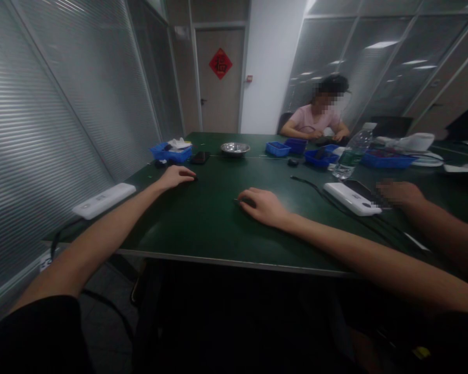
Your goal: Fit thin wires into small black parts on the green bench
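My left hand (173,178) rests over the green table with thumb and fingers brought together at a small dark piece (195,178), too small to name. Further right and nearer the front edge, my right hand (265,208) is curled around a dark handheld thing (249,201). From it a thin, light tip juts out to the left, past the fingertips. Its kind is hard to make out. The hands are well apart, with bare green tabletop (214,218) between them. Behind my left hand lie a black phone (200,158) and a blue tray (173,152) with white tissue in it.
A metal bowl (235,149) stands farther back. Blue trays (277,149), a water bottle (353,153) and a white power bank (351,198) with a cable are on the right; another white device (104,201) lies left. A co-worker's hand (403,195) reaches in; another person (320,117) sits opposite.
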The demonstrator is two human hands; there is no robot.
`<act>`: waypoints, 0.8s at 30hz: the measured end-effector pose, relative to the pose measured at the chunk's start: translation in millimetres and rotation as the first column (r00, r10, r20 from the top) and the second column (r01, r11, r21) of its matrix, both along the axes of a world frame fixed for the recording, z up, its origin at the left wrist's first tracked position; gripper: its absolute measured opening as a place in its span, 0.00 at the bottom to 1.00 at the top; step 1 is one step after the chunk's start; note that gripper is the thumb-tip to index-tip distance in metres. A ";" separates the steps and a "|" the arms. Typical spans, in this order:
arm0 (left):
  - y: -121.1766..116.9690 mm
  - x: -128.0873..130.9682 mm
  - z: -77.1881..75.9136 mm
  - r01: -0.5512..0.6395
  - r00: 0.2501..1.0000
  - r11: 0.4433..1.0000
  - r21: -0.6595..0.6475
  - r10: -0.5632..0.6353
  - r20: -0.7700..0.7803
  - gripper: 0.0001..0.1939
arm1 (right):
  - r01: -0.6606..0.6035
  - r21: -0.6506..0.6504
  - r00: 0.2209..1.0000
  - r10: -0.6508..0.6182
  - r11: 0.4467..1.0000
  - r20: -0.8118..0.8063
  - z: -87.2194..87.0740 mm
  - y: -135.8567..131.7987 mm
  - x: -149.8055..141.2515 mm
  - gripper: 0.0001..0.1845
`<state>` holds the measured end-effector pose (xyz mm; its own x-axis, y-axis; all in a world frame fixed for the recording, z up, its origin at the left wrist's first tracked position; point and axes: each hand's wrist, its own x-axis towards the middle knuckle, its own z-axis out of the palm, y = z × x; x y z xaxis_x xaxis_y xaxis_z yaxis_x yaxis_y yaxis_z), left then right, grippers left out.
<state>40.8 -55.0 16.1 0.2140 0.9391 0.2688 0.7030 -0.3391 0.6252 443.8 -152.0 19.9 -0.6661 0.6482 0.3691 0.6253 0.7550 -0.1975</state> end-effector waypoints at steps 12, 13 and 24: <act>-61.7 118.9 4.6 0.567 0.819 0.811 -0.147 -0.536 0.204 0.19 | -0.132 0.026 0.991 0.132 0.991 -0.034 0.0 -1.0 0.9 0.13; -63.7 120.6 4.5 0.575 0.813 0.804 -0.152 -0.541 0.218 0.19 | -0.145 0.026 0.989 0.146 0.989 -0.032 0.6 -1.7 1.0 0.13; -69.8 126.1 2.7 0.597 0.792 0.800 -0.068 -0.573 0.211 0.16 | -0.245 0.049 0.969 0.245 0.968 -0.010 2.3 -6.0 0.9 0.14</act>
<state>166.8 -124.8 18.9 0.6947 0.6768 0.2436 0.2730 -0.5614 0.7812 444.7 -158.0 22.2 -0.7962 0.4474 0.4072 0.4171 0.8935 -0.1662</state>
